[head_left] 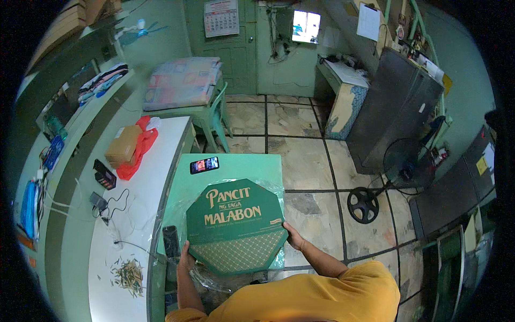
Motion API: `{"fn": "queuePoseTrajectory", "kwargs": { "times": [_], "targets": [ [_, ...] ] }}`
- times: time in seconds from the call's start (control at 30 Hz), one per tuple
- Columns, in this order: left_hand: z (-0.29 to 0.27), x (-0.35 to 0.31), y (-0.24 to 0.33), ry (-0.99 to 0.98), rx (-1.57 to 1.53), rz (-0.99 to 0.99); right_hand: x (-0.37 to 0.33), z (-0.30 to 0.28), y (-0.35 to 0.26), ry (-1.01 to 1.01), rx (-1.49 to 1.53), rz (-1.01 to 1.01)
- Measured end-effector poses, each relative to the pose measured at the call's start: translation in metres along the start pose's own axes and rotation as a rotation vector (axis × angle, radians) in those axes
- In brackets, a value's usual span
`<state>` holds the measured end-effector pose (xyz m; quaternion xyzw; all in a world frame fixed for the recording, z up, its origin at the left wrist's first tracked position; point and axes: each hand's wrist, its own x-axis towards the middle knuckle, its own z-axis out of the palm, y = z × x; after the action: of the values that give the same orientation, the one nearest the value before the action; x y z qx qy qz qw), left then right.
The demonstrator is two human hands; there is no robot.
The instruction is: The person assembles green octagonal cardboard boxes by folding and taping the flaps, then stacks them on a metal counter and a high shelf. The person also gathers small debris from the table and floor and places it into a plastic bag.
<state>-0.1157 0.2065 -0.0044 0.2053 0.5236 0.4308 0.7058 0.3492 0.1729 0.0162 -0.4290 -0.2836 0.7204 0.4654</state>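
A flat green octagonal food box (234, 228) with gold lettering and a patterned lower band lies over the small green table (257, 162). My left hand (186, 258) grips its lower left edge. On the opposite side, my right hand (293, 236) clasps the right edge, thumb toward the top. Fingers under the box are hidden. Crumpled clear plastic (206, 279) shows around and below the box. Beyond the box lies a smartphone (204, 165) with a lit screen. A dark oblong object (170, 241) rests near my left hand.
On the white counter (155, 188) at left are a cardboard box (122, 146), a red plastic bag (140, 150), a black device (104, 175), a charger with cables (98, 201) and a pile of small sticks (129, 278). A standing fan (363, 205) and a dark refrigerator (397, 107) stand at right.
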Motion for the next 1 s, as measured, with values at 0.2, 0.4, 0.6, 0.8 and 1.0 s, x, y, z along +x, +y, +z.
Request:
{"fn": "queuePoseTrajectory", "kwargs": {
  "times": [0.2, 0.4, 0.6, 0.8, 1.0],
  "targets": [
    [0.017, -0.010, -0.005, -0.057, 0.030, 0.019, -0.003, 0.002, 0.019, 0.062, 0.053, -0.110],
    [0.051, -0.032, 0.006, -0.035, 0.049, 0.020, -0.031, -0.006, -0.002, 0.095, -0.025, -0.148],
    [0.129, -0.066, -0.009, -0.231, 0.117, 0.209, -0.138, -0.050, -0.030, 0.229, 0.116, -0.293],
    [0.279, -0.130, -0.100, -0.460, 0.193, 0.026, -0.330, -0.146, -0.014, 0.473, 0.305, -0.422],
    [0.438, -0.208, -0.239, -0.747, 0.411, -0.215, -0.550, -0.235, 0.044, 0.855, 0.428, -0.602]
  ]
}}
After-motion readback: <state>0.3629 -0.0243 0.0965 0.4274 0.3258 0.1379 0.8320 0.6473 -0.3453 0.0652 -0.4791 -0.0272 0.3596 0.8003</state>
